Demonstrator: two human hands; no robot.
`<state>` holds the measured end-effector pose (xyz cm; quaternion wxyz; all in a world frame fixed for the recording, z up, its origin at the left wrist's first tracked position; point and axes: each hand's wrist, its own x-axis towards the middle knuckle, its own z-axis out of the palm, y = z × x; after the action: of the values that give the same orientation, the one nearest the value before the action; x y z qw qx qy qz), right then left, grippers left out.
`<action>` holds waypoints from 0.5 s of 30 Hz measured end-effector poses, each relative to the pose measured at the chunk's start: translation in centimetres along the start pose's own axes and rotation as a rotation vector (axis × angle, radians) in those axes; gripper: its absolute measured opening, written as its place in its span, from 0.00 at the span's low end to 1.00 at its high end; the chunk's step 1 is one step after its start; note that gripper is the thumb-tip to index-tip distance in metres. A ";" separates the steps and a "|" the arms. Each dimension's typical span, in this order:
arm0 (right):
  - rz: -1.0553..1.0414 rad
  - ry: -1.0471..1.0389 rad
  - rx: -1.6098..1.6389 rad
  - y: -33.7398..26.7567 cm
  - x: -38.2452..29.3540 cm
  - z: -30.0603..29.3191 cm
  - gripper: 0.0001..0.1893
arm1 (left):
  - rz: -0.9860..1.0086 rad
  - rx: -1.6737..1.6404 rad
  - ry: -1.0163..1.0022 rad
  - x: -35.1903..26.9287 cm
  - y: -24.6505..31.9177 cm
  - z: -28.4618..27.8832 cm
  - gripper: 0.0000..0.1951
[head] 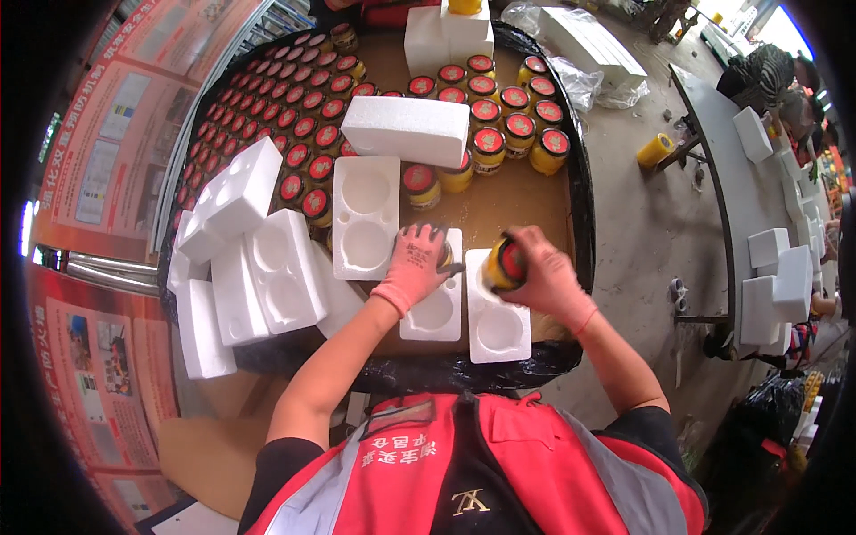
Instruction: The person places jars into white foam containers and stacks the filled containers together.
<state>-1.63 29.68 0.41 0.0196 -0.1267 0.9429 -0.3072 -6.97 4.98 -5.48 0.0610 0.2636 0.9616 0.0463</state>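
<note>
My right hand [550,277], in a pink work glove, grips a tilted glass jar [506,264] with a red-topped lid above the upper hollow of a white foam tray [500,332]. My left hand [416,264], gloved alike, lies over a jar [447,254] at the upper hollow of a second foam tray [431,314]; the palm hides most of that jar. A third foam tray [366,217] with two round hollows, both without a jar, is just left of it. Beyond the hands stand a jar [421,187] and a foam block [404,130] lying across other jars.
Many lidded jars [304,127] stand in rows on the cardboard-covered surface [528,207], edged with black plastic film. Foam pieces [284,271] are heaped at the left. More foam blocks [428,43] stand at the far edge. A grey table [709,160] and people are at the right.
</note>
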 end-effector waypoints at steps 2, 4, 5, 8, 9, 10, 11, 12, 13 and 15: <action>-0.010 -0.098 -0.078 -0.2 -1.0 2.4 0.42 | -0.028 0.012 0.045 1.9 -0.4 -1.5 0.34; 0.014 -0.193 -0.118 0.6 -1.5 4.8 0.42 | -0.095 -0.010 0.100 4.0 -1.2 -2.8 0.33; 0.027 -0.242 -0.135 1.1 -1.7 5.8 0.44 | -0.088 -0.006 0.096 5.6 -2.0 -2.9 0.33; -0.029 -0.255 -0.114 2.0 -1.6 5.9 0.46 | -0.089 0.489 0.029 9.6 -5.5 0.9 0.33; -0.076 -0.250 -0.097 2.2 -1.4 5.3 0.47 | -0.053 0.665 0.047 10.6 -6.2 2.7 0.34; -0.075 -0.191 -0.063 2.7 -0.8 4.5 0.48 | -0.030 0.727 0.047 11.1 -5.6 2.9 0.30; -0.032 -0.141 -0.015 3.9 0.6 3.6 0.47 | -0.022 0.722 0.053 11.9 -5.5 4.1 0.30; -0.052 0.005 -0.098 4.6 2.4 2.6 0.47 | -0.061 0.846 0.086 12.6 -6.1 6.5 0.27; -0.067 0.153 -0.179 5.7 4.4 1.5 0.47 | -0.094 0.968 0.119 13.3 -6.1 7.9 0.25; -0.016 0.371 -0.302 10.1 9.1 -0.9 0.46 | -0.042 1.024 0.117 14.3 -5.1 8.3 0.22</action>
<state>-12.84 35.78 -4.43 -0.1754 -0.0772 0.9647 -0.1809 -20.61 8.39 -15.62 -0.1289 0.2374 0.8679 -0.4169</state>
